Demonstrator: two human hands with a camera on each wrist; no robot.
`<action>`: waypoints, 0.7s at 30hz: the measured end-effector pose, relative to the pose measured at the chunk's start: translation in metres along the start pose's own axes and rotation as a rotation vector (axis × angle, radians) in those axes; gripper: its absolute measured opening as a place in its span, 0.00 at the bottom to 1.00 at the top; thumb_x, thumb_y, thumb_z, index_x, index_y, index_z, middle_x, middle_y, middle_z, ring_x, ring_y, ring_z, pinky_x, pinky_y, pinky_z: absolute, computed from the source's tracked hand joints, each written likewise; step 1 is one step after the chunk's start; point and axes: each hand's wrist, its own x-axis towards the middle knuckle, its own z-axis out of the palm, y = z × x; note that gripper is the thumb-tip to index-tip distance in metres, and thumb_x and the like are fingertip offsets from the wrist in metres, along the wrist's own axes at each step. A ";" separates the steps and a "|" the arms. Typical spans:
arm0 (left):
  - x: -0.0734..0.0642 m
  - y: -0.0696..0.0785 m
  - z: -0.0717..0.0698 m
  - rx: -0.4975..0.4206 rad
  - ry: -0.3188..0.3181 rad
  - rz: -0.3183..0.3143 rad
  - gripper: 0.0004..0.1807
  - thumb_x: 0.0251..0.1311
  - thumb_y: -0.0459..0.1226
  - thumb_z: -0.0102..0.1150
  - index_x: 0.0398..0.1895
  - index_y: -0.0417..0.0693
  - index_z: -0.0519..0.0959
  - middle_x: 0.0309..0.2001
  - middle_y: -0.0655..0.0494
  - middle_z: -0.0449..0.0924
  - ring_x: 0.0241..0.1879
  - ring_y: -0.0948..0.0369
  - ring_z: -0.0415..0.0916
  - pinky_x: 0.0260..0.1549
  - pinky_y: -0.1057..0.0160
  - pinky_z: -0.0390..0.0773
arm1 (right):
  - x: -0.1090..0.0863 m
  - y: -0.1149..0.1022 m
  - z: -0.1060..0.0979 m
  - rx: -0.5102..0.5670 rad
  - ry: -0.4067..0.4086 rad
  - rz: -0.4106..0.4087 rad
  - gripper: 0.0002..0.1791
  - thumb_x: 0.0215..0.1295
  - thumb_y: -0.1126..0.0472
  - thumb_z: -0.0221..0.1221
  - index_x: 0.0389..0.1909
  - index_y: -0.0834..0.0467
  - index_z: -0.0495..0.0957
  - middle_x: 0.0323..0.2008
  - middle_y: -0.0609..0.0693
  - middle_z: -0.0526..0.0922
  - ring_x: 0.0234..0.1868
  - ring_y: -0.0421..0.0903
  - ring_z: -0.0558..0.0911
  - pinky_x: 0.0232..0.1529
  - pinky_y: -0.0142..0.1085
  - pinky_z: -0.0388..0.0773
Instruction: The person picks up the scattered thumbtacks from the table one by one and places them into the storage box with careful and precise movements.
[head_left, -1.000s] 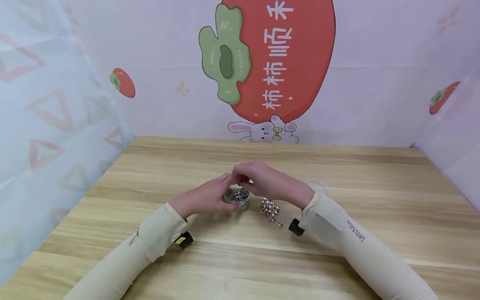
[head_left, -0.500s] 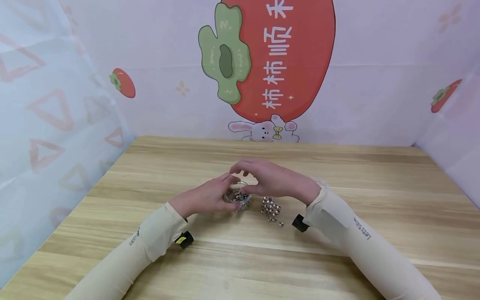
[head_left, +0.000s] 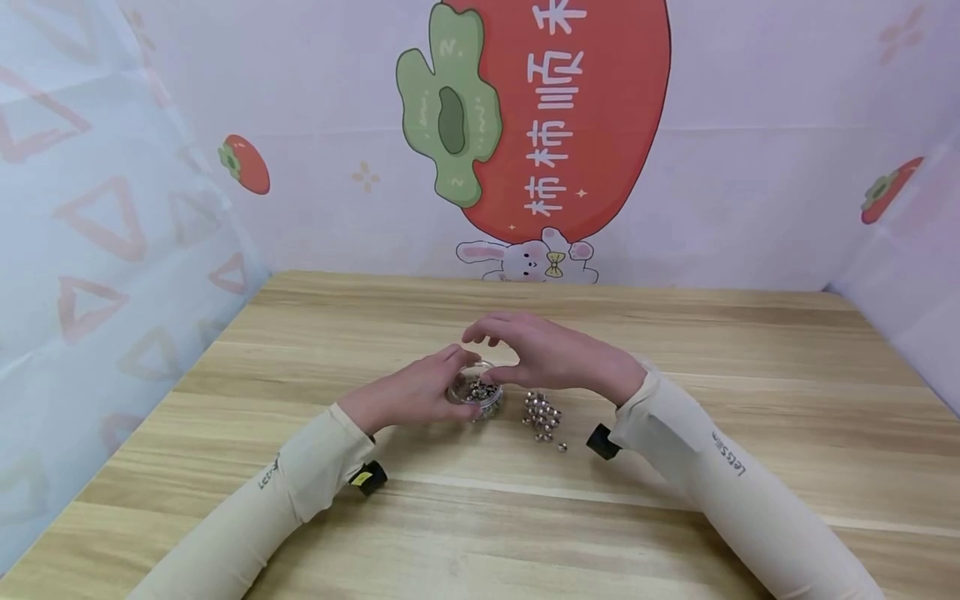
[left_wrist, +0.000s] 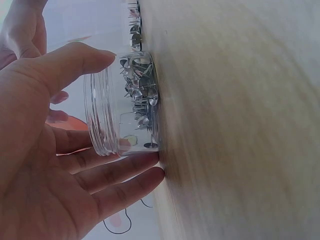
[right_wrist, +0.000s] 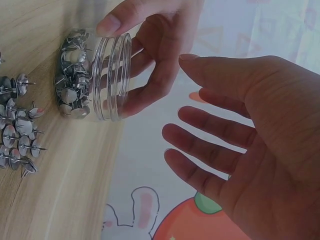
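A clear round jar (head_left: 489, 402) with a threaded rim stands on the table, partly filled with silver thumbtacks (left_wrist: 140, 85). My left hand (head_left: 420, 393) holds it from the left, thumb on one side and fingers round the other. Over the jar's right side hovers my right hand (head_left: 551, 354), its fingers apart and gently bent. Nothing lies between those fingers in the right wrist view, where the hand (right_wrist: 240, 130) is apart from the rim. To the right of the jar lies a small pile of loose thumbtacks (head_left: 540, 414).
One single thumbtack (head_left: 562, 447) lies just in front of the pile. The wood-grain table (head_left: 480, 517) ends at a printed backdrop (head_left: 322, 200), with another patterned sheet (head_left: 112, 250) along the left. Black wrist cameras (head_left: 602, 442) hang under both sleeves.
My right hand's fingers, bunched together over the jar a second ago, have spread, and the hand has moved slightly up and right. My left hand and the jar stay put.
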 end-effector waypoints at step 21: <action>0.000 0.000 0.002 0.003 0.005 -0.001 0.38 0.57 0.51 0.64 0.66 0.41 0.65 0.57 0.47 0.72 0.53 0.52 0.76 0.56 0.51 0.77 | -0.064 -0.006 -0.004 -0.086 -0.055 0.171 0.25 0.60 0.56 0.66 0.59 0.51 0.75 0.55 0.46 0.79 0.57 0.46 0.79 0.58 0.42 0.78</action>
